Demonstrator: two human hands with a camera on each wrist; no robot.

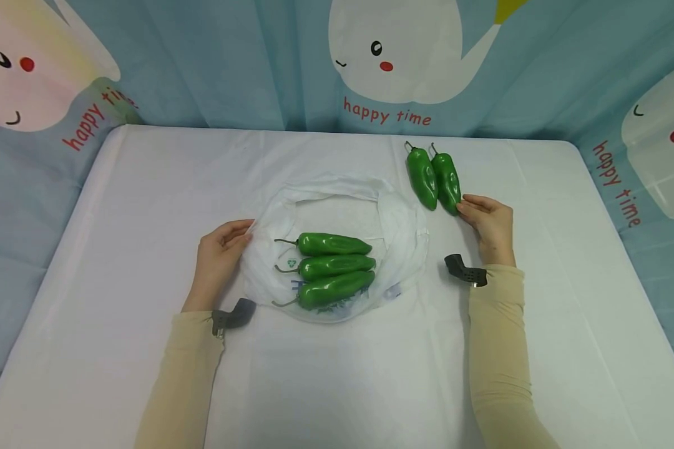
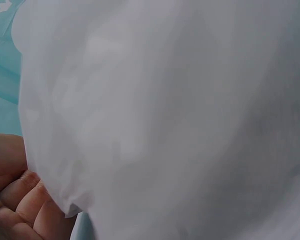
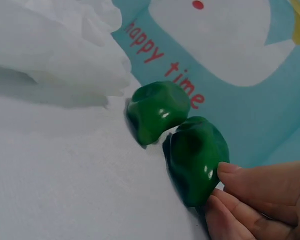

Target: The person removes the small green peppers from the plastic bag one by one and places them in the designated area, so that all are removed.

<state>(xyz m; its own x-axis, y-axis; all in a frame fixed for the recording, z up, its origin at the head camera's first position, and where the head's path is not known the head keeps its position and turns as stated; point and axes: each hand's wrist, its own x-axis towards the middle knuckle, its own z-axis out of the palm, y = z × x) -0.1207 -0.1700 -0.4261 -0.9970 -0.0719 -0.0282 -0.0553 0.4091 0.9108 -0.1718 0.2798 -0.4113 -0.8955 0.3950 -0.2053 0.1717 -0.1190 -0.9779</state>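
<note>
A white plastic bag point(image 1: 404, 240) lies with its mouth spread open in the middle of the table. Three green peppers point(image 1: 336, 268) lie in it side by side, stems to the left. My left hand point(image 1: 219, 259) pinches the bag's left edge; in the left wrist view the bag point(image 2: 155, 110) covers most of the picture and curled fingers point(image 2: 27, 200) show at its edge. Back right of the bag lie two more peppers. My right hand point(image 1: 487, 224) pinches the lower tip of the right one point(image 1: 446, 181), thumb above and fingers beneath. Beside it rests the other pepper point(image 3: 160, 107), untouched.
A white cloth covers the table point(image 1: 326, 393). Its back edge meets a blue curtain point(image 1: 247, 68) printed with white cartoon figures, which also hangs at both sides. Each sleeve carries a small dark wrist camera point(image 1: 465, 272).
</note>
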